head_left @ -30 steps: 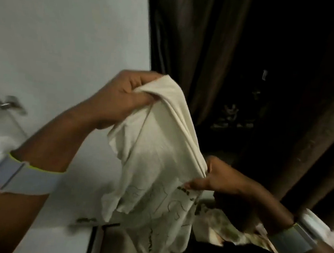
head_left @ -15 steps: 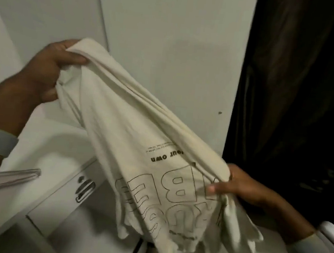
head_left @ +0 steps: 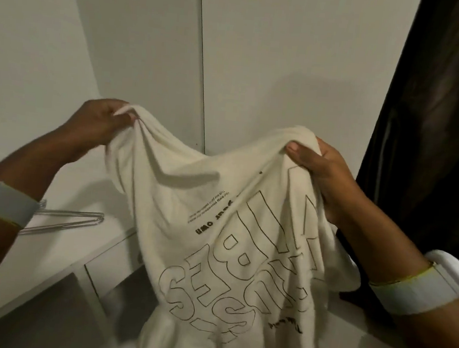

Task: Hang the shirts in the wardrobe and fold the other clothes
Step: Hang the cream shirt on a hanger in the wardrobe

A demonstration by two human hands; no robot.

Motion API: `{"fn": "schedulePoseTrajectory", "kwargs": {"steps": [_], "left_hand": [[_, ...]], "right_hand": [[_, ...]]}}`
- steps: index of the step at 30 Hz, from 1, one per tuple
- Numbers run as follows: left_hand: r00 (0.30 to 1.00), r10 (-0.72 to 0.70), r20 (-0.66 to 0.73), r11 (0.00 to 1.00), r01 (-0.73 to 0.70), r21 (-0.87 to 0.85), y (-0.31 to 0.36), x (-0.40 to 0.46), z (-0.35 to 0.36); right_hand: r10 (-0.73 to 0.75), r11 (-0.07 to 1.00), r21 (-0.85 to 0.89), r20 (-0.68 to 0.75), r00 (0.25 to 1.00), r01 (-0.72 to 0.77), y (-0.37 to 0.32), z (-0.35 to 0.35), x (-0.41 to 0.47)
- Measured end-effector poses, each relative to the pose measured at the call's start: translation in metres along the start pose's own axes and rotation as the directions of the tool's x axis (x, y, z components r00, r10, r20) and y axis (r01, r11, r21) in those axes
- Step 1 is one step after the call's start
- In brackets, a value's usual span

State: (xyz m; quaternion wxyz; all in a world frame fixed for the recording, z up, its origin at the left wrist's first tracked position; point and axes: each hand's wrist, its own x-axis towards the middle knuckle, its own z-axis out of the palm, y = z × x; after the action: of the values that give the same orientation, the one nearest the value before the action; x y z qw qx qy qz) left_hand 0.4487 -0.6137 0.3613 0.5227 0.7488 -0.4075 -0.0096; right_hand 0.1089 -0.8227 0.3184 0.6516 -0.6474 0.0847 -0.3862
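Note:
A cream T-shirt (head_left: 218,228) with large outlined letters, seen upside down, hangs spread between both hands in front of me. My left hand (head_left: 99,123) grips one upper edge of the shirt at the left, fingers curled round the cloth. My right hand (head_left: 322,173) grips the other upper edge at the right, thumb on top of the fabric. The lower part of the shirt drapes down out of view at the bottom. A metal wire hanger (head_left: 66,220) lies on the white surface at the left, below my left forearm.
White wardrobe doors (head_left: 273,66) stand straight ahead with a vertical seam between them. A white cabinet top (head_left: 87,197) with a drawer front sits at lower left. A dark curtain (head_left: 434,136) hangs at the right.
My right hand has risen and moved apart from the left, so the shirt is now stretched wide. The view has swung left, away from the curtain, toward the white doors.

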Motion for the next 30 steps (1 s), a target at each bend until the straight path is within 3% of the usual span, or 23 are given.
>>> {"fn": "schedulePoseTrajectory", "kwargs": {"steps": [4,6,8,11,13,15,18,21,25,27,29,30], "left_hand": [[0.978,-0.014,0.207,0.931,-0.062,0.359,-0.01,-0.025,0.031],[0.974,0.019,0.226,0.95,-0.087,0.298,-0.012,-0.05,0.05],[0.94,-0.024,0.342,0.993,-0.016,0.116,-0.022,-0.083,0.07],[0.761,-0.163,0.628,0.972,0.233,-0.03,-0.039,-0.138,0.101],[0.645,-0.259,0.718,0.931,0.364,0.01,-0.068,-0.172,0.124],[0.59,-0.302,0.749,0.896,0.444,0.012,-0.098,-0.204,0.141],[0.628,-0.231,0.743,0.944,0.331,0.014,-0.109,-0.238,0.158],[0.806,-0.159,0.57,0.986,0.164,0.042,-0.107,-0.238,0.17],[0.891,-0.149,0.429,0.978,0.197,-0.07,-0.106,-0.223,0.163],[0.915,-0.245,0.321,0.947,0.296,-0.12,-0.103,-0.206,0.147],[0.944,-0.251,0.213,0.941,0.29,-0.177,-0.082,-0.187,0.134],[0.951,-0.242,0.191,0.945,0.276,-0.178,-0.078,-0.178,0.13]], "right_hand": [[0.126,0.981,0.151,-0.019,0.992,-0.122,-0.001,0.04,0.015],[0.155,0.975,0.17,-0.054,0.986,-0.144,0.002,0.054,0.023],[0.174,0.973,0.171,-0.113,0.978,-0.153,0.008,0.064,0.03],[0.226,0.953,0.247,-0.186,0.956,-0.176,0.015,0.072,0.035],[0.253,0.934,0.308,-0.216,0.943,-0.18,0.016,0.072,0.034],[0.261,0.917,0.364,-0.237,0.936,-0.163,0.014,0.072,0.031],[0.257,0.905,0.405,-0.278,0.925,-0.13,0.011,0.067,0.027],[0.277,0.887,0.446,-0.298,0.913,-0.123,0.01,0.064,0.026],[0.244,0.895,0.44,-0.337,0.909,-0.077,0.008,0.053,0.027],[0.24,0.945,0.287,-0.285,0.928,-0.156,0.013,0.044,0.027],[0.32,0.933,-0.126,-0.134,0.938,-0.337,0.031,0.026,0.027],[0.393,0.843,-0.372,-0.065,0.917,-0.388,0.044,0.017,0.026]]}}
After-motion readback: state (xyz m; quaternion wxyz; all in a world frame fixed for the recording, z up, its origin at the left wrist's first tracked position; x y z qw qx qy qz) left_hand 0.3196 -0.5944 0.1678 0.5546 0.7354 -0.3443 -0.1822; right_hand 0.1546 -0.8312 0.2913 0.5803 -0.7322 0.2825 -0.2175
